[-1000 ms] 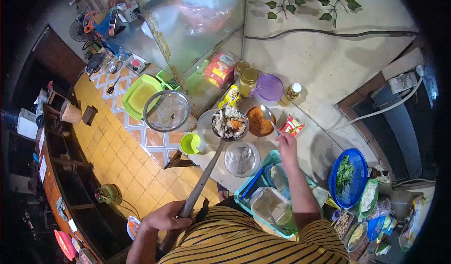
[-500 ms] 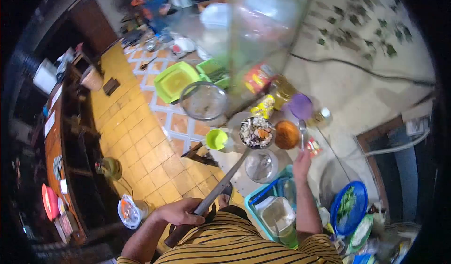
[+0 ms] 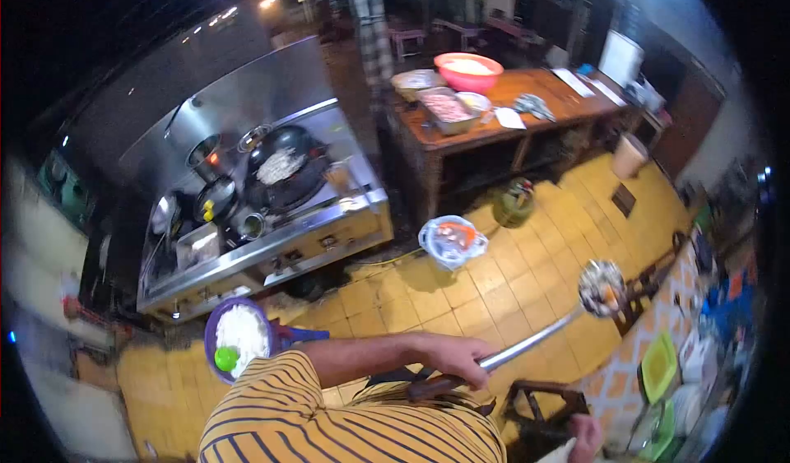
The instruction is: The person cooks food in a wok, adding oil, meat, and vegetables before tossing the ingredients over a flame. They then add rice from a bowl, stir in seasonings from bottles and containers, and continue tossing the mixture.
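Left hand (image 3: 454,354) has its fingers clenched on the long ladle (image 3: 539,338) near its dark grip; the food-laden bowl rides out over the tiled floor (image 3: 510,274). Rigid and probably end-heavy, best gripped further forward. Right hand (image 3: 586,437): grasp cannot be told.

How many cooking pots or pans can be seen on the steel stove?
3: a large black wok with pale food at the middle, a small dark pan left of it, and a metal pot behind. Others may be hidden in the blur.
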A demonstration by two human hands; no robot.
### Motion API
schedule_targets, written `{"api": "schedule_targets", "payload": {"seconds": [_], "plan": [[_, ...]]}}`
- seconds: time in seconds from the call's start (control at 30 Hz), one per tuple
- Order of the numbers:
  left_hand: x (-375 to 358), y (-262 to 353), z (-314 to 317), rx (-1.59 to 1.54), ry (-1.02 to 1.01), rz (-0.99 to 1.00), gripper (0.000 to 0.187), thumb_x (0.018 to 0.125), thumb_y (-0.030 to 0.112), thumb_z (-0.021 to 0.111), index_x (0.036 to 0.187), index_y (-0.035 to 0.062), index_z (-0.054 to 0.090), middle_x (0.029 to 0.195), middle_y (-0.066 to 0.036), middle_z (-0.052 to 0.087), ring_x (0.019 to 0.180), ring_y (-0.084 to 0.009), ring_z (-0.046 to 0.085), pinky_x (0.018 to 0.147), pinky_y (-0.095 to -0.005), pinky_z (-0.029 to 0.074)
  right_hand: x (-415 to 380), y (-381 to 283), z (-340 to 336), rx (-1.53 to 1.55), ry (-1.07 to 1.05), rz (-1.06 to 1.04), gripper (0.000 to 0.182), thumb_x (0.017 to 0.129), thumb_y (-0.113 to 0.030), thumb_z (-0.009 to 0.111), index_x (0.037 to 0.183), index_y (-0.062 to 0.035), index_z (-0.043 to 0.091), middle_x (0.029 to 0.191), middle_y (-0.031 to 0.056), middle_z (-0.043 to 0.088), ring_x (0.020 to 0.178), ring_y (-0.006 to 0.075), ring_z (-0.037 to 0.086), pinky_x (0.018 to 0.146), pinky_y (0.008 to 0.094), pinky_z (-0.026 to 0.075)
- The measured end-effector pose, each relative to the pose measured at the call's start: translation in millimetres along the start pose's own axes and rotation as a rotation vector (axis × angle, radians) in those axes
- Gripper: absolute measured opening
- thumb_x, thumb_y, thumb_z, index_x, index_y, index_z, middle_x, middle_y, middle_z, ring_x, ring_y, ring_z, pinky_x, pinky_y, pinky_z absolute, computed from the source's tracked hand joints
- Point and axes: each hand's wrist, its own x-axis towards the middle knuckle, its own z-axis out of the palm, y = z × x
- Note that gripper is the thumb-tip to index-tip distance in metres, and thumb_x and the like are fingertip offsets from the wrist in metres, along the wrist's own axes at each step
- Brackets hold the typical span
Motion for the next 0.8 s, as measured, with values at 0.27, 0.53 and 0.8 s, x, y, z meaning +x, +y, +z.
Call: {"api": "schedule_targets", "payload": {"seconds": [0.27, 0.53, 0.8], "plan": [[-120, -78, -111, 0.036, 0.894, 0.054, 0.031, 0.087, 0.023, 0.059, 0.105, -0.0016, 0.053, 0.087, -0.005, 0.06, 0.07, -0.0145, 0.057, 0.06, -0.0299, 0.051, 34, -298, 316, 1.088, -1.086, 0.267, 0.024, 0.091, -0.015, 0.058, 0.111, -0.0079, 0.046, 0.084, 0.0056, 0.053, 0.064, 0.0189, 0.057, 0.055, 0.0326, 0.05], [-277, -147, -212, -0.44, 1.138, 0.009, 0.053, 0.097, 0.051, 0.042, 0.13, 0.0094, 0.046, 0.125, -0.008, 0.055, 0.105, -0.0184, 0.056, 0.081, -0.0354, 0.049, 102, -429, 465, 0.942, -1.403, 0.322, 0.019, 0.087, -0.006, 0.055, 0.105, -0.009, 0.05, 0.073, 0.0033, 0.049, 0.05, 0.0114, 0.047, 0.038, 0.0259, 0.037], [-388, -250, -294, -0.946, 1.728, 0.059, 0.046, 0.094, 0.047, 0.052, 0.127, 0.0153, 0.05, 0.124, -0.005, 0.057, 0.105, -0.0201, 0.055, 0.081, -0.0394, 0.047, 225, -548, 723, -0.345, -0.726, -1.103, 0.082, 0.077, -0.013, 0.059, 0.145, 0.0018, 0.017, 0.09, 0.0327, 0.061, 0.083, 0.0481, 0.062, 0.08, 0.052, 0.049]]}}
